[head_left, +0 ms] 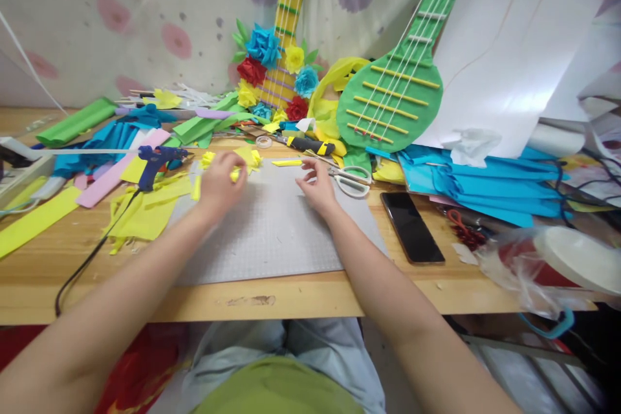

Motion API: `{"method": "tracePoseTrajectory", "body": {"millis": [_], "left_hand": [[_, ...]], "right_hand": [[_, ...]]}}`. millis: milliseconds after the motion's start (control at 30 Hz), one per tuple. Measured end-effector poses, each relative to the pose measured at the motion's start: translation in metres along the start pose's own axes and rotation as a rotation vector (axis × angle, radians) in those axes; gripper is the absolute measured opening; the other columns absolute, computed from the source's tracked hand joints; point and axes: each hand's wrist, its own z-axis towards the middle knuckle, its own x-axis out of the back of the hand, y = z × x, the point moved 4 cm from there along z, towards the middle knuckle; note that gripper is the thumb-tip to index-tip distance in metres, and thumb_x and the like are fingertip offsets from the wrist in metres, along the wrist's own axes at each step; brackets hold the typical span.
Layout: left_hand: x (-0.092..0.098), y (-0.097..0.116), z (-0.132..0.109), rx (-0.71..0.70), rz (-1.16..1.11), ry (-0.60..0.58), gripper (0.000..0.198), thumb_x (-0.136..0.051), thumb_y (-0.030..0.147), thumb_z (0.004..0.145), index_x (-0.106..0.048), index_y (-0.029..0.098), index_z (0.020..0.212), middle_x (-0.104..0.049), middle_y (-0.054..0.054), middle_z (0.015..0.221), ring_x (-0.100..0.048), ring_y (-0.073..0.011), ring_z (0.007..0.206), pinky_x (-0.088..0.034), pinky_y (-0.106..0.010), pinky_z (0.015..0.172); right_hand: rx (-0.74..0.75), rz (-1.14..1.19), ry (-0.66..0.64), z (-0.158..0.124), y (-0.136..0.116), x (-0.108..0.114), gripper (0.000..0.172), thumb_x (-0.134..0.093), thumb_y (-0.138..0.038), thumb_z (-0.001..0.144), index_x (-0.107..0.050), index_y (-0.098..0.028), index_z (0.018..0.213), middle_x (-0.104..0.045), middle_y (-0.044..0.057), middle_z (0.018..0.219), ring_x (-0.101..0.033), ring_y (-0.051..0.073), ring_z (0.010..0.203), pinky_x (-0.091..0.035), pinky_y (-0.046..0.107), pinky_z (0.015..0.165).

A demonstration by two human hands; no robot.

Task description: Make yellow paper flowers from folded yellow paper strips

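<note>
My left hand (223,182) hovers over the back left of the grey cutting mat (281,233), blurred by motion. Small yellow crepe paper pieces (251,158) lie around and behind it; whether its fingers hold one cannot be made out. My right hand (317,186) is above the mat's back right, fingers loosely bent and apart, with nothing visible in them. Right beside it lie scissors with white handles (353,182). A thin yellow strip (287,163) rests between the two hands.
A blue glue gun (154,165) and crumpled yellow paper (150,213) are on the left. A black phone (412,226) lies at right, near blue crepe paper (466,184). Behind stand a green paper instrument (392,100) and a flower-trimmed yellow one (279,81). A utility knife (310,145) lies before them.
</note>
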Motion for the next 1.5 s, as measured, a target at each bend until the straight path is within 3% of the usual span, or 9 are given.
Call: {"method": "tracePoseTrajectory", "body": {"millis": [67, 133, 300, 433, 500, 567, 833, 1233, 1500], "left_hand": [[-0.025, 0.028, -0.005, -0.104, 0.022, -0.132, 0.015, -0.043, 0.025, 0.081, -0.057, 0.019, 0.082, -0.057, -0.008, 0.099, -0.053, -0.0196, 0.095, -0.043, -0.032, 0.081], [-0.048, 0.048, -0.012, -0.148, 0.031, -0.215, 0.015, -0.043, 0.022, 0.080, -0.058, 0.018, 0.082, -0.057, -0.009, 0.098, -0.053, -0.0206, 0.094, -0.043, -0.032, 0.078], [-0.077, 0.060, -0.022, -0.096, 0.012, -0.277, 0.016, -0.043, 0.020, 0.081, -0.059, 0.017, 0.082, -0.057, -0.011, 0.096, -0.052, -0.0221, 0.093, -0.043, -0.034, 0.078], [-0.076, 0.052, -0.025, -0.099, -0.093, -0.305, 0.014, -0.049, 0.025, 0.079, -0.058, 0.018, 0.087, -0.057, -0.009, 0.098, -0.053, -0.0212, 0.094, -0.042, -0.034, 0.082], [-0.072, 0.043, -0.026, -0.086, -0.143, -0.326, 0.026, -0.057, 0.031, 0.074, -0.056, 0.018, 0.097, -0.057, -0.009, 0.103, -0.052, -0.0221, 0.098, -0.042, -0.034, 0.085], [-0.067, 0.029, -0.025, -0.022, -0.175, -0.365, 0.035, -0.062, 0.033, 0.070, -0.055, 0.019, 0.101, -0.060, -0.008, 0.104, -0.053, -0.0230, 0.099, -0.042, -0.036, 0.086], [-0.056, -0.016, -0.016, 0.317, -0.204, -0.441, 0.027, -0.060, 0.030, 0.070, -0.058, 0.023, 0.096, -0.066, -0.002, 0.086, -0.060, -0.0177, 0.081, -0.042, -0.028, 0.071], [-0.059, -0.017, -0.019, 0.437, -0.344, -0.437, 0.035, -0.060, 0.037, 0.070, -0.050, 0.023, 0.101, -0.066, 0.001, 0.081, -0.060, -0.0149, 0.072, -0.041, -0.026, 0.066], [-0.058, -0.014, -0.018, 0.477, -0.369, -0.432, 0.047, -0.065, 0.036, 0.065, -0.046, 0.021, 0.105, -0.065, 0.000, 0.081, -0.059, -0.0138, 0.070, -0.041, -0.026, 0.064]], "right_hand": [[0.151, -0.148, -0.145, -0.006, -0.013, -0.006, 0.059, -0.059, -0.013, 0.061, -0.048, -0.027, 0.118, -0.047, 0.005, 0.123, -0.049, 0.016, 0.091, -0.044, 0.031, 0.075], [0.256, -0.270, -0.252, -0.011, -0.021, -0.010, 0.067, -0.056, -0.009, 0.062, -0.044, -0.029, 0.125, -0.047, 0.004, 0.125, -0.044, 0.020, 0.106, -0.039, 0.037, 0.088], [0.173, -0.348, -0.309, -0.011, -0.014, -0.013, 0.067, -0.052, -0.004, 0.064, -0.044, -0.027, 0.127, -0.063, 0.001, 0.091, -0.048, 0.019, 0.091, -0.037, 0.037, 0.089], [0.048, -0.264, -0.261, -0.007, -0.001, -0.011, 0.054, -0.058, -0.006, 0.062, -0.056, -0.027, 0.111, -0.063, -0.002, 0.074, -0.050, 0.017, 0.080, -0.039, 0.033, 0.080], [0.007, -0.212, -0.240, -0.006, 0.003, -0.009, 0.050, -0.060, -0.007, 0.060, -0.058, -0.027, 0.107, -0.062, -0.004, 0.071, -0.051, 0.015, 0.076, -0.040, 0.031, 0.077], [-0.031, -0.165, -0.235, -0.004, 0.008, -0.008, 0.050, -0.060, -0.008, 0.060, -0.057, -0.026, 0.107, -0.062, -0.005, 0.070, -0.051, 0.012, 0.070, -0.040, 0.029, 0.074], [-0.148, -0.086, -0.235, 0.001, 0.019, 0.000, 0.046, -0.063, -0.016, 0.060, -0.057, -0.025, 0.105, -0.061, -0.007, 0.067, -0.053, 0.010, 0.061, -0.041, 0.026, 0.067], [-0.153, -0.152, -0.223, 0.003, 0.015, 0.001, 0.040, -0.059, -0.021, 0.065, -0.053, -0.021, 0.105, -0.058, -0.005, 0.072, -0.053, 0.008, 0.064, -0.042, 0.025, 0.069], [-0.192, -0.364, -0.218, -0.002, 0.011, -0.002, 0.039, -0.057, -0.020, 0.068, -0.051, -0.022, 0.106, -0.060, -0.004, 0.077, -0.054, 0.009, 0.068, -0.041, 0.025, 0.069]]}}
